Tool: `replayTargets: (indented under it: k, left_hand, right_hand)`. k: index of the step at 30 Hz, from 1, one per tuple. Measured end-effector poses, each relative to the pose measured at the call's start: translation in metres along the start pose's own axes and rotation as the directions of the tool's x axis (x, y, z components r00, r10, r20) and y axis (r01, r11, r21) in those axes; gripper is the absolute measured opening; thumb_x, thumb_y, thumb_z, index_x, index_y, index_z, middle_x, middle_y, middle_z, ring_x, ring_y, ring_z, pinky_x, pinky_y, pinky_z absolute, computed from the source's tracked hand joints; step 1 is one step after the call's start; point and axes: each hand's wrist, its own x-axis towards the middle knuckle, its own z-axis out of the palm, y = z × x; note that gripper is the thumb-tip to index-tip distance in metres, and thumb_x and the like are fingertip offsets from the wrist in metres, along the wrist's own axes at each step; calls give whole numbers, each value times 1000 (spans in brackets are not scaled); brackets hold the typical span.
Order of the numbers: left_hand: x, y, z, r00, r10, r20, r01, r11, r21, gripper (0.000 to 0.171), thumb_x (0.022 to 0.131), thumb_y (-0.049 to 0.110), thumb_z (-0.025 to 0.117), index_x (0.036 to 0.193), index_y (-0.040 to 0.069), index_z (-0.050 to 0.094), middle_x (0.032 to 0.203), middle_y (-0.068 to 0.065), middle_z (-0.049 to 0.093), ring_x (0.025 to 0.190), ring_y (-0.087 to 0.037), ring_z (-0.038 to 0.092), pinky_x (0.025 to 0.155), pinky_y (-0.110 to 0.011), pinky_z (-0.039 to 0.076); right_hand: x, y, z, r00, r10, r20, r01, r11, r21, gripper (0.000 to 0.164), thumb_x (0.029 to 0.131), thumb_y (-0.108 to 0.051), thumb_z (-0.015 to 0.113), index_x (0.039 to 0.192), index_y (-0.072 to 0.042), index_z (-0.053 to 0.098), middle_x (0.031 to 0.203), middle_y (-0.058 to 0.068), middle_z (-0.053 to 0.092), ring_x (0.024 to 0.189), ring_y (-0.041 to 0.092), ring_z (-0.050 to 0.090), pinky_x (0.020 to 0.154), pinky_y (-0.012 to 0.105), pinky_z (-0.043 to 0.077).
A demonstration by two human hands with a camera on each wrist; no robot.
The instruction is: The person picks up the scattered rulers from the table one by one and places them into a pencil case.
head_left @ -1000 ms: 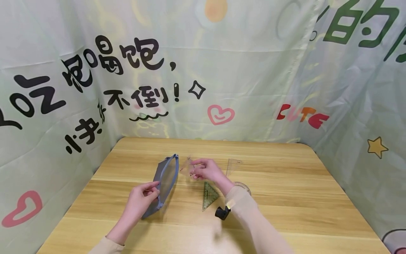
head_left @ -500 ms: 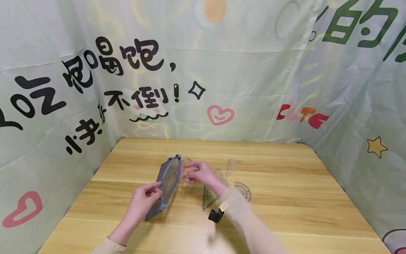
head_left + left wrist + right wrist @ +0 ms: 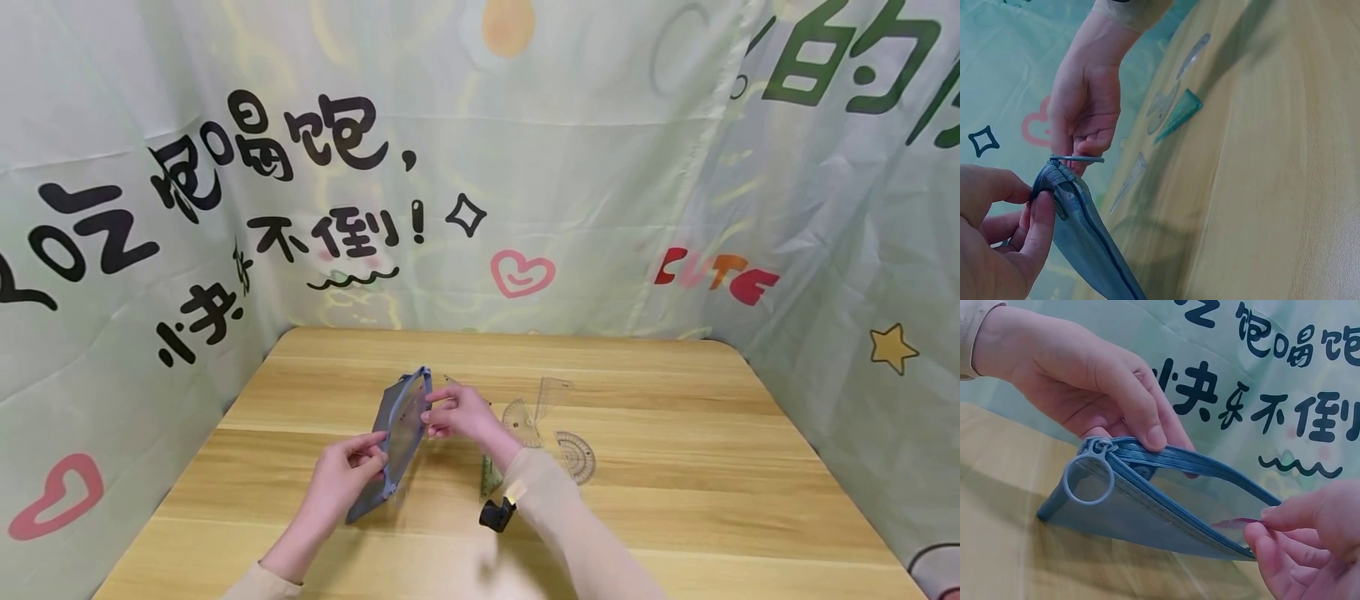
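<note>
My left hand (image 3: 348, 467) pinches the upper rim of a blue zip pouch (image 3: 405, 437), which stands on edge with its mouth facing right. A ring zip pull (image 3: 1089, 500) hangs at the near corner of the zip. Between thumb and fingers, my right hand (image 3: 461, 412) pinches a clear set square (image 3: 1235, 522) at the mouth of the pouch. Only a thin pinkish edge of it shows in the right wrist view, partly inside the opening. In the left wrist view, another clear set square (image 3: 1129, 181) lies on the table below the right hand.
A green set square (image 3: 490, 477) lies partly under the right forearm. To its right are two clear protractors (image 3: 576, 457) and a clear angular ruler piece (image 3: 555, 383). A black camera (image 3: 495, 515) sits on the right wrist. Printed cloth (image 3: 585, 192) surrounds the wooden table (image 3: 712, 517).
My right hand has moved left with the clear set square, up to the pouch mouth. The pouch and left hand have shifted slightly right. More of the protractors shows.
</note>
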Motion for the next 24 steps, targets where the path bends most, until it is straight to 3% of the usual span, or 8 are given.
replayTargets:
  k: [5,11,24]
  left_hand:
    - [0,-2,0,1000,3,6,-3,1000,-2,34,90,-1,64,124,-7,65,88,-10,62,73,-10,59,71,-27,63]
    - [0,-3,-1,1000,-4,0,4,1000,1,35,89,-1,64,124,-6,64,88,-10,62,73,-9,60,69,-24,63]
    - [1,-5,0,1000,-6,-6,6,1000,-2,36,89,-2,65,124,-6,64,89,-11,63,73,-9,62,71,-27,63]
  right_hand:
    - [-3,-1,1,1000,19,-17,-19,1000,5,40,89,-5,68,127,3,59,99,20,71,65,12,68,73,35,64]
    - [-8,-2,-2,999,13,-39,-15,998,-64,41,90,-14,69,128,-1,60,110,19,70,82,22,70,79,41,63]
    - [-9,0,-9,998,24,-59,-27,998,-52,41,89,-15,70,128,-4,61,106,8,68,102,39,68,92,49,60]
